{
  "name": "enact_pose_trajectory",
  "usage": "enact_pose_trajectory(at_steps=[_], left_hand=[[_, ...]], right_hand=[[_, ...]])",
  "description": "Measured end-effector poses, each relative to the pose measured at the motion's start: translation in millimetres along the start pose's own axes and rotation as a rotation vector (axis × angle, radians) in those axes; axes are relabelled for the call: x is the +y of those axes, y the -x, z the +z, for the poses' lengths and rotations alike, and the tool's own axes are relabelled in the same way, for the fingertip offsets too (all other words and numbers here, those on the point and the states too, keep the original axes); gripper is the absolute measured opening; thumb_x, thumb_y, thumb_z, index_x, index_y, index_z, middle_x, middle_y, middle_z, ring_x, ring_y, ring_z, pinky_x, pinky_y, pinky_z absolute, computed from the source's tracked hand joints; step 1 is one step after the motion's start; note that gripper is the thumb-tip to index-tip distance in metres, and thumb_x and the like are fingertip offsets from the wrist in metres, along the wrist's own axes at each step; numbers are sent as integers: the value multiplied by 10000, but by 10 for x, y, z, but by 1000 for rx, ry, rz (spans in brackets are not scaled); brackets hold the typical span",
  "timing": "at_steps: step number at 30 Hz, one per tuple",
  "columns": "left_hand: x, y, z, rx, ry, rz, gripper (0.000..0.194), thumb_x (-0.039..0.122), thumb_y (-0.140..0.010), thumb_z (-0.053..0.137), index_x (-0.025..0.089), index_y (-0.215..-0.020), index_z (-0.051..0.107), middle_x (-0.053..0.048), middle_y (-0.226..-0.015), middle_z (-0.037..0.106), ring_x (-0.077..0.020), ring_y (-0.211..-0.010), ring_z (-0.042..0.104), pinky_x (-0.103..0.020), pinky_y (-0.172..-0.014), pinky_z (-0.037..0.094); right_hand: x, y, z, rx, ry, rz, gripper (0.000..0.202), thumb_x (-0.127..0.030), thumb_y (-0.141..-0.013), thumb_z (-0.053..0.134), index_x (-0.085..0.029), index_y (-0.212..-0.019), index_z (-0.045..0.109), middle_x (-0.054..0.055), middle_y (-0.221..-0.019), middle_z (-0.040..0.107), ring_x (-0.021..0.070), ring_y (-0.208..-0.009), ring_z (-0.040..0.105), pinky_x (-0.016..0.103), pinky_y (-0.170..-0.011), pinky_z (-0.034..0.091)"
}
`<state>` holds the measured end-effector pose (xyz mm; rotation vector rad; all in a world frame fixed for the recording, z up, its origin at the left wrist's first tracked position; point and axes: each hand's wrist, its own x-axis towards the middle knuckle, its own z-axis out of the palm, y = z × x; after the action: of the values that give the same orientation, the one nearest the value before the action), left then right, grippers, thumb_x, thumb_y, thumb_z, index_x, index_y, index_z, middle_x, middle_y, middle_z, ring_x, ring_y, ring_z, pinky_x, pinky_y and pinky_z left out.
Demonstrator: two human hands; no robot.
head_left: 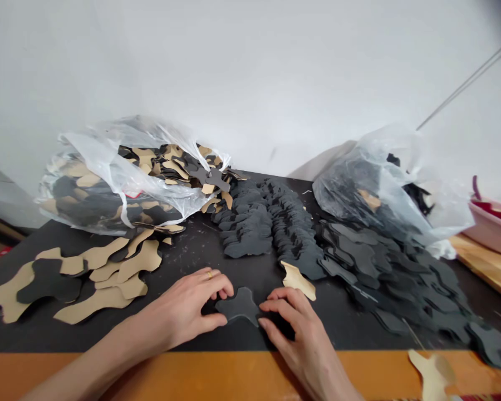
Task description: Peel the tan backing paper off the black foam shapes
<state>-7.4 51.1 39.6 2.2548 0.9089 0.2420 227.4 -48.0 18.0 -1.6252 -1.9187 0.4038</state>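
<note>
A dark grey four-armed cutout piece (239,305) lies flat on the black tabletop between my two hands. My left hand (192,301) is at its left side, thumb and curled fingers apart, with the thumb tip close to the piece's edge. On the other side, my right hand (296,323) has its fingertips at the piece's right edge, thumb and fingers slightly apart. Whether the fingertips press on it I cannot tell. A tan cutout piece (298,280) lies just beyond my right hand. Behind the single piece run two overlapping rows of dark pieces (248,223).
A clear plastic bag (87,167) of tan and dark pieces lies at the back left, with loose tan pieces (108,303) in front. More dark pieces (404,278) spread rightwards below another plastic bag (359,172). A pink basin (495,225) stands on a wooden board (484,262).
</note>
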Motion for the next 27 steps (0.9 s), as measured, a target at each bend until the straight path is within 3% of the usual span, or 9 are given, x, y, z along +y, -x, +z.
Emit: enact_pose_trajectory(at_steps=[8, 13, 20, 25, 27], left_hand=[[79, 11, 15, -23, -30, -55, 313, 139, -783, 601, 266, -1059, 527, 7, -1009, 557, -212, -956, 545, -311, -807, 403], [78, 35, 52, -22, 28, -26, 343, 122, -807, 570, 288, -1102, 515, 10, -1019, 552, -218, -1035, 526, -332, -899, 397], [94, 51, 79, 8, 173, 49, 573, 37, -790, 526, 348, -1267, 461, 18, -1047, 523, -160, -933, 548, -293, -871, 435], [83, 29, 66, 12, 219, 49, 646, 70, -783, 573, 364, -1345, 448, 4, -1116, 527, -163, -937, 544, -298, -876, 455], [85, 21, 37, 34, 211, 6, 588, 136, -805, 614, 351, -1336, 479, 0, -1146, 546, -168, -926, 553, -299, -858, 457]], right_hand=[[0, 71, 52, 22, -4, 16, 151, -181, -916, 567, -235, -1053, 597, 94, -1134, 554, 248, -1079, 564, 404, -927, 501], [3, 69, 77, 39, -19, 6, 156, -143, -887, 567, -230, -1017, 573, 84, -1117, 577, 249, -1061, 561, 408, -910, 506], [17, 58, 101, 61, -90, 71, 413, -108, -815, 587, -238, -1203, 527, 57, -1043, 608, 235, -975, 592, 409, -872, 515], [-50, 14, 61, 42, -203, 104, 436, -94, -793, 586, -243, -1200, 538, 30, -1011, 608, 200, -941, 594, 355, -872, 498], [-65, -18, 67, 21, -303, 134, 394, -93, -798, 574, -237, -1165, 551, 12, -946, 599, 176, -874, 597, 314, -821, 505]])
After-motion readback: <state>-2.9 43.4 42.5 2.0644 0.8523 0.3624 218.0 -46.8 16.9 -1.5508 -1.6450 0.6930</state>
